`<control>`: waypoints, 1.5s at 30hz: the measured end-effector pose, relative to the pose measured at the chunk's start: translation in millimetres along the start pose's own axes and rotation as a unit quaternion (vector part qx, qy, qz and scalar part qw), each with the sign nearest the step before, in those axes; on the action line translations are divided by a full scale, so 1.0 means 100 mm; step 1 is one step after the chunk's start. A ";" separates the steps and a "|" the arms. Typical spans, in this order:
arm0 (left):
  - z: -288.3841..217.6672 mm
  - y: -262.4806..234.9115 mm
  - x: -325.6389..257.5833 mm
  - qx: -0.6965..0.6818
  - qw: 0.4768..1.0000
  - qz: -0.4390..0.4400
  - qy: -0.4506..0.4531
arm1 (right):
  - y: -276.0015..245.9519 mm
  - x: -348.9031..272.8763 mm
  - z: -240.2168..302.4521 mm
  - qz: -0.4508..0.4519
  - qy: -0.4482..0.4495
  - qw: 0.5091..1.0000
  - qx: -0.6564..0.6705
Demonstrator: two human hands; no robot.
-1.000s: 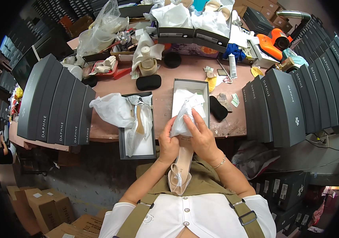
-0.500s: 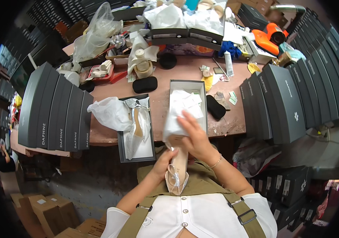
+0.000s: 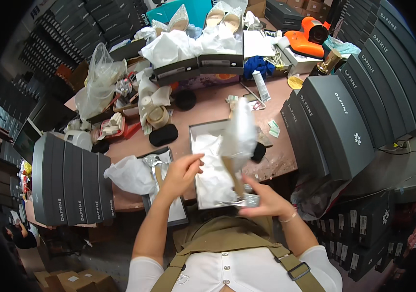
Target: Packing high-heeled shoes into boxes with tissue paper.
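Observation:
My right hand (image 3: 266, 197) grips a beige high-heeled shoe (image 3: 231, 170) near its silvery heel and holds it upright over the table's front edge. A translucent white wrap (image 3: 241, 130) covers the shoe's toe end. My left hand (image 3: 181, 170) is apart from the shoe, fingers spread, with its fingertips at the white tissue paper (image 3: 212, 158) that lines an open grey shoe box (image 3: 194, 134). To the left, a second open box (image 3: 176, 214) holds another shoe (image 3: 157, 168) and crumpled white tissue (image 3: 130, 174).
Tall stacks of dark grey shoe boxes flank the brown table, on the left (image 3: 71, 180) and on the right (image 3: 334, 121). Further back lie black oval pads (image 3: 164, 135), tape rolls (image 3: 157, 116), a clear plastic bag (image 3: 98, 82), boxes holding shoes (image 3: 217, 19) and an orange device (image 3: 310, 36).
Both hands were together on the wrapped shoe. Now the left hand has let go and moved left, while the right hand has stood the shoe upright.

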State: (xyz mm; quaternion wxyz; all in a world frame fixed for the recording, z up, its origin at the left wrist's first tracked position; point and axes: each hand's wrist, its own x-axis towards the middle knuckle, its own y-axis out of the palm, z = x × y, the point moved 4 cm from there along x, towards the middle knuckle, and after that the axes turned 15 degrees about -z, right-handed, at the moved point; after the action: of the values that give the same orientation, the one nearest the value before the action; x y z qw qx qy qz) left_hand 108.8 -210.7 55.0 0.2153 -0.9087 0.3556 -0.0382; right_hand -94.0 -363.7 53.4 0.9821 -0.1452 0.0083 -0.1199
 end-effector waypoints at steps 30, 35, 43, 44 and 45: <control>0.06 -0.02 0.57 -0.040 0.963 -0.237 0.121 | -0.51 0.13 0.09 0.081 0.058 0.972 0.215; -0.52 -0.16 0.60 0.022 0.932 -0.256 0.256 | -0.63 -0.17 0.13 0.115 0.084 0.921 0.362; -1.33 -0.51 0.60 -0.106 0.881 -0.304 0.347 | -0.62 -0.37 0.71 0.207 0.066 0.892 0.396; -1.37 -0.58 0.61 -0.098 0.878 -0.328 0.336 | -0.61 -0.37 0.74 0.191 0.063 0.901 0.383; -1.38 -0.63 0.62 -0.040 0.868 -0.332 0.368 | -0.60 -0.36 0.78 0.176 0.059 0.911 0.370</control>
State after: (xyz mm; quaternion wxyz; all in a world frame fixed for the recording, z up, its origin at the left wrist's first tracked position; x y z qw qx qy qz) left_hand 164.0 -261.2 200.8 0.0069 -0.9013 0.0871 -0.4244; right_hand -138.8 -389.3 144.5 0.9685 0.2392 0.0468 0.0517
